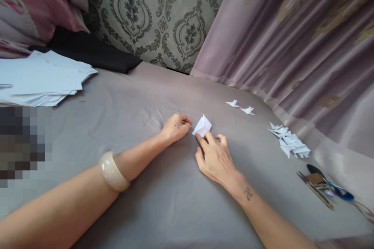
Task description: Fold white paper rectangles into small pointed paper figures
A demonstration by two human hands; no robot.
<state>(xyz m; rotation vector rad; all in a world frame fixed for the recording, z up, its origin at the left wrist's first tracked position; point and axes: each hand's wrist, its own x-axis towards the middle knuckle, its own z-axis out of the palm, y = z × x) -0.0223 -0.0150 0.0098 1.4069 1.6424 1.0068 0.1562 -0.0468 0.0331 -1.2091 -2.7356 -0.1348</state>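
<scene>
A small white piece of folded paper [202,125] rests on the grey cloth in front of me, its creased faces rising to a point at the top. My right hand [216,158] touches its lower edge with the index and middle fingertips; the fingers are spread and the thumb sits apart from the paper. Just left of the paper, my left hand [177,127] is curled closed, with nothing visible in it. A pale bangle [113,171] circles the left forearm.
Two small folded paper figures [233,104] lie farther back on the right. Nearer is a pile of similar folded papers [290,140], then scissors [340,191] among small tools. A stack of white sheets [43,74] lies at left. A curtain [263,39] borders the right.
</scene>
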